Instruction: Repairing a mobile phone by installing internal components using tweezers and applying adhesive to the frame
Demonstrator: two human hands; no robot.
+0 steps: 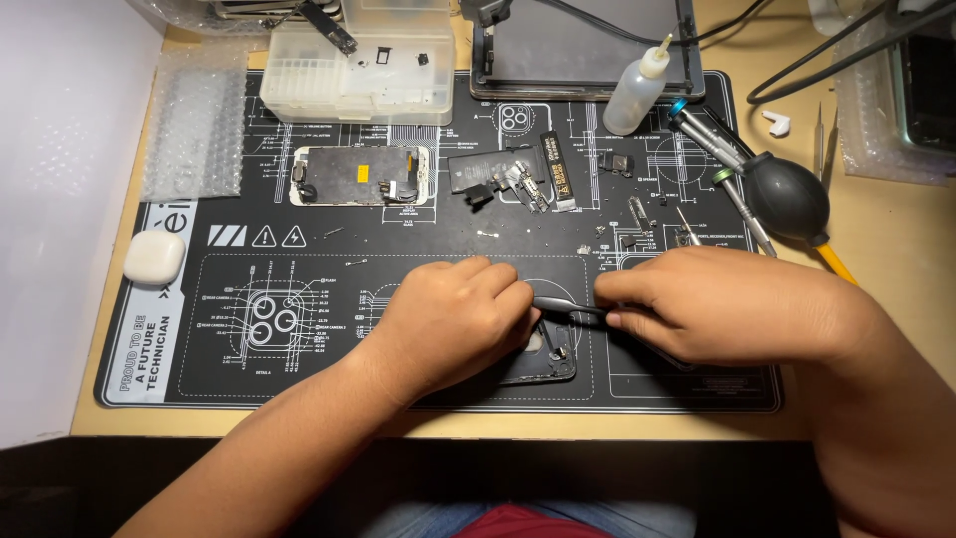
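1. Both hands meet over the phone shell [551,361], the thing nearest the camera on the mat [418,329].
2. The left hand [453,324] lies on top of the shell. It looks like it presses down so the shell cannot slide. Its fingers are curled, and I cannot tell if that grip pinches anything.
3. The right hand [722,304] comes in from the right of the shell. Its grip is closed on a thin dark tool [570,308], held like a pencil. The tool lies almost flat, with its tip hidden by the left fingers.
4. The shell is dark, with round corners. Only its right and lower edge show. The rest is under the left hand.
5. Behind the shell lies a screen part [360,176], inside face up, so its small bits can be seen.
6. Right of the screen part sit a black flat piece [483,169] and small loose parts, spread out so none get mixed.
7. Far behind the shell stand a clear box [360,70] and a squeeze bottle [637,90].
8. Right of the bottle lie screwdrivers [712,139] and a black air bulb [789,196], close enough to grab.
9. Left of the shell, at the mat's edge, rests a white case [153,257].
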